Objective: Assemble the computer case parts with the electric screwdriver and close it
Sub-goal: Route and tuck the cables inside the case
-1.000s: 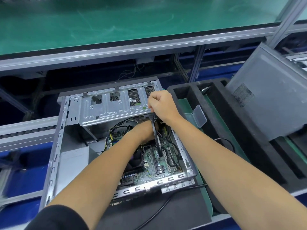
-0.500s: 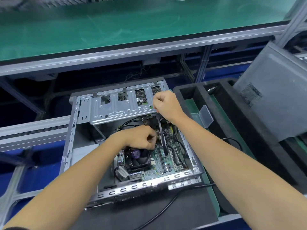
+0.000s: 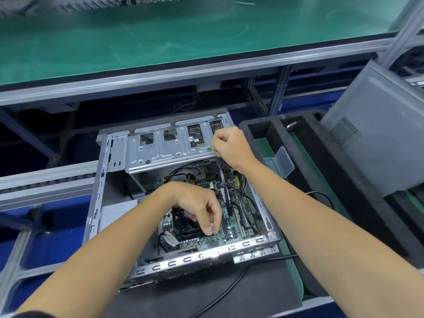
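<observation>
The open grey metal computer case [image 3: 101,180] lies on its side on the dark mat of the worktop [image 3: 206,292], its green motherboard [image 3: 231,228] exposed. My left hand [image 3: 197,203] reaches down inside it, fingertips curled together and pinching thin coloured wires [image 3: 215,234] just above the board, beside the black cooler fan [image 3: 183,223]. My right hand [image 3: 229,145] is curled in a fist at the silver drive cage [image 3: 169,152], gripping a black cable [image 3: 226,191] that hangs down to the board. Further right sit a black foam tray [image 3: 277,127] and the grey side panel [image 3: 376,125], leaning tilted.
</observation>
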